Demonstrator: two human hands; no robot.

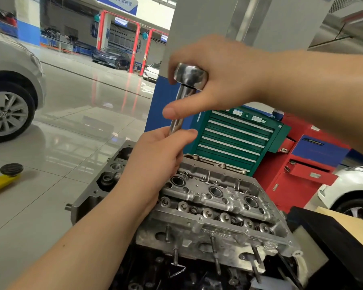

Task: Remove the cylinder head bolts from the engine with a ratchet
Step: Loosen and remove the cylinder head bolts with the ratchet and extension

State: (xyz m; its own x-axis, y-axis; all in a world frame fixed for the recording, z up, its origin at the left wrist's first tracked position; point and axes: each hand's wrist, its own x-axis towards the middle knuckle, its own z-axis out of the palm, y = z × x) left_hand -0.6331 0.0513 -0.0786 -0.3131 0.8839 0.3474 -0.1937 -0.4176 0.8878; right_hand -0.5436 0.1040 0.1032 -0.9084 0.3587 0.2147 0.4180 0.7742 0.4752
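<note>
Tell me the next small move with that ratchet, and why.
Probably swing the ratchet head with the right hand while the left hand steadies the extension: both already grip the upright tool over the cylinder head. Its lower end is hidden.

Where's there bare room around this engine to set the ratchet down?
The floor on the left is bare between the engine, the grey car and the yellow jack. The right is crowded: green cabinet, red cabinet, black box. Both hands, left and right, hold the ratchet.
</note>
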